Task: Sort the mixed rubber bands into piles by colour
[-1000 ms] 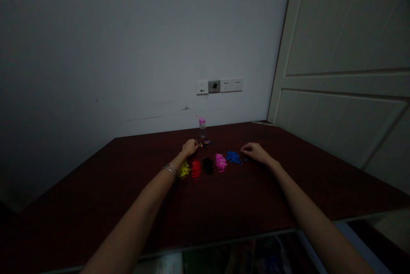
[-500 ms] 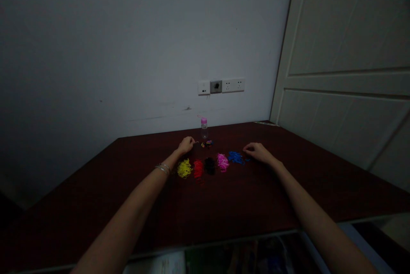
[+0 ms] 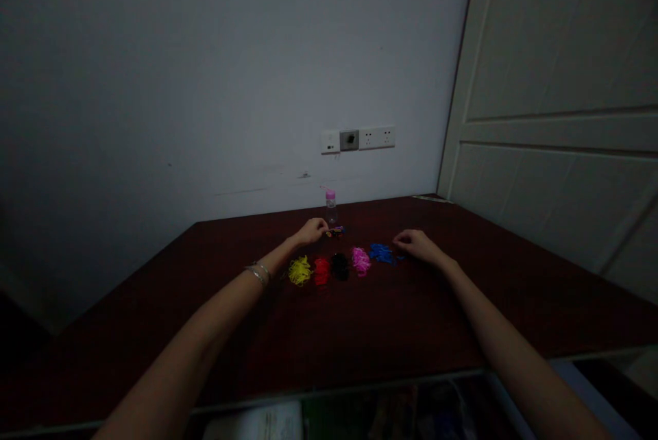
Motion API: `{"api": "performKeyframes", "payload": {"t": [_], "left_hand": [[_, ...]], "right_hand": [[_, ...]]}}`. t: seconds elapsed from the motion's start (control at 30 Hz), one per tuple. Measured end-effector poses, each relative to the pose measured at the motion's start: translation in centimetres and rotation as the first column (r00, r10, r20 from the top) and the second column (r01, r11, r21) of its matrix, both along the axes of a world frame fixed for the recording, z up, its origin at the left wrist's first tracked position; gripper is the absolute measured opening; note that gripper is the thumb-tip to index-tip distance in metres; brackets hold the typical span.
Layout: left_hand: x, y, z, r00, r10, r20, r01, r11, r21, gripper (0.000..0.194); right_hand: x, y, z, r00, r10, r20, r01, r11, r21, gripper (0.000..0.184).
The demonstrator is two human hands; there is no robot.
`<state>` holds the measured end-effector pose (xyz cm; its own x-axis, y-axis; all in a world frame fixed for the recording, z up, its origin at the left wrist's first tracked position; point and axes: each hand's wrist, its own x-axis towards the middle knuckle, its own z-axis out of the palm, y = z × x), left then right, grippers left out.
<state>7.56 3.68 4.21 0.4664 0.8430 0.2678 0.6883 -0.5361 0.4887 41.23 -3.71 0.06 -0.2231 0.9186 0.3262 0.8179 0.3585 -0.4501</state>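
Note:
My left hand [image 3: 312, 229], a bracelet on its wrist, has its fingertips pinched together at the edge of a small mixed-colour pile [image 3: 336, 231]; whatever they hold is too small to make out. My right hand [image 3: 414, 244] rests on the table, its fingers curled together beside a pile of blue bands [image 3: 381, 253]; its fingertips are too dim to show anything held. In a row lie piles of thin, loop-like bands: yellow [image 3: 299, 271], red [image 3: 321, 271], black [image 3: 340, 266] and pink [image 3: 360, 261].
A clear bottle with a pink cap [image 3: 331, 207] stands behind the mixed pile. The dark red table [image 3: 380, 330] meets a wall with sockets [image 3: 377, 137] and a pale panelled door [image 3: 545, 125] at the right. Below the front edge, an open drawer holds a white item [image 3: 257, 423].
My left hand has moved right, up to the mixed-colour pile. My right hand has stayed beside the blue pile. The view has shifted slightly.

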Motion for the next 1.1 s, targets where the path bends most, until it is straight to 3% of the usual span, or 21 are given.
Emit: {"api": "performKeyframes", "payload": {"t": [0.27,0.6,0.7,0.87,1.0,1.1], "left_hand": [[4.5,-2.7,-1.6,0.969,-0.216,-0.117,0.215,0.976,-0.027,0.014],[4.7,-2.7,-2.8,0.961,-0.272,-0.043,0.269,0.961,-0.061,0.017],[4.0,-1.9,-2.6,0.986,-0.163,0.031,0.163,0.987,-0.008,0.021],[0.7,0.0,-2.4,0.983,0.114,0.144,-0.12,0.992,0.03,0.03],[-3.0,0.9,-2.9,0.92,0.352,0.174,-0.363,0.931,0.034,0.034],[-5.3,1.4,-3.5,0.84,0.484,0.246,-0.491,0.871,-0.035,0.037]], "right_hand": [[0.1,-0.1,-0.1,1.0,-0.009,-0.02,0.008,1.0,-0.021,0.027],[0.0,-0.1,0.1,0.999,-0.006,-0.042,0.004,0.999,-0.038,0.025],[-0.1,-0.3,0.2,0.999,-0.011,-0.033,0.009,0.999,-0.041,0.025],[-0.1,-0.4,0.2,1.0,-0.022,-0.017,0.021,0.999,-0.025,0.026],[-0.2,-0.5,0.2,1.0,-0.016,-0.01,0.016,0.999,-0.034,0.025],[-0.2,-0.4,0.2,1.0,-0.024,-0.004,0.024,0.999,-0.047,0.026]]}}
